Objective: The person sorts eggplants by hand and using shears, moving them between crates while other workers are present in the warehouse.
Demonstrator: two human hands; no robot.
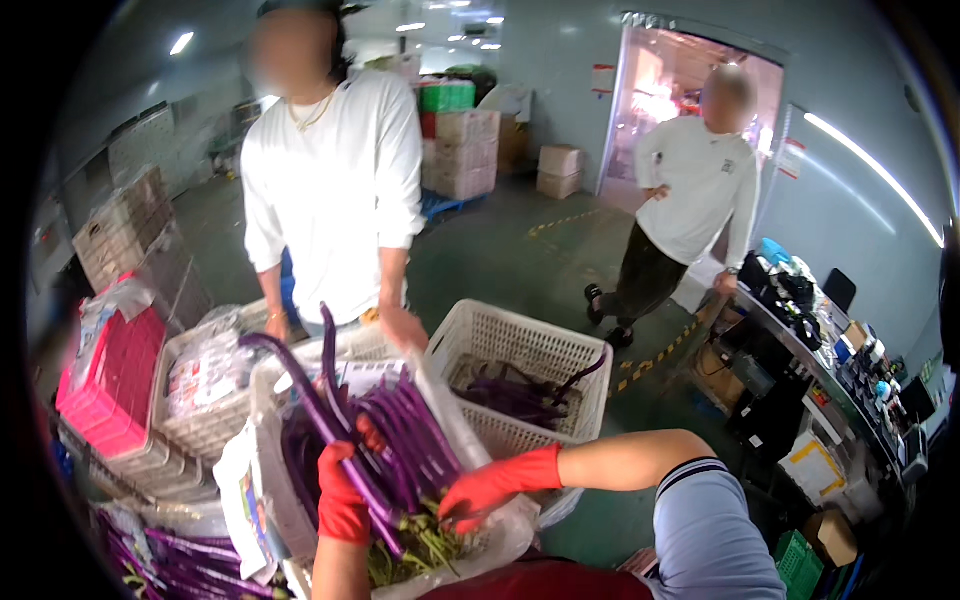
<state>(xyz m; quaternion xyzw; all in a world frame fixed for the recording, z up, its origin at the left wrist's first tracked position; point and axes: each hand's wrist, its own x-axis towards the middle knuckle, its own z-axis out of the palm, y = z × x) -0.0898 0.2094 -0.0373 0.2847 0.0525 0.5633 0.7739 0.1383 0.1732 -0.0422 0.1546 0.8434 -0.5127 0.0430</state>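
Long purple eggplants (pixel 409 435) lie side by side in a white plastic crate (pixel 442 367) lined with film and printed paper, their green stems towards me. My left hand (pixel 343 495), in a red glove, is closed around a long eggplant (pixel 311 409) that slants up and away over the pile. Over the stem ends at the crate's right side rests my right hand (pixel 487 491), also red-gloved; whether it grips a stem I cannot tell. A red-gloved fingertip shape (pixel 370 433) shows among the eggplants. Behind on the right, a white crate (pixel 517 420) holds more, darker eggplants.
A person in a white top (pixel 337 195) stands across the crates, one hand at the far rim. Another person (pixel 697 187) leans on a cluttered table (pixel 795 322) at right. Pink crates (pixel 112 375) and a bag-filled crate (pixel 210 427) stand left; more eggplants (pixel 187 555) lie lower left.
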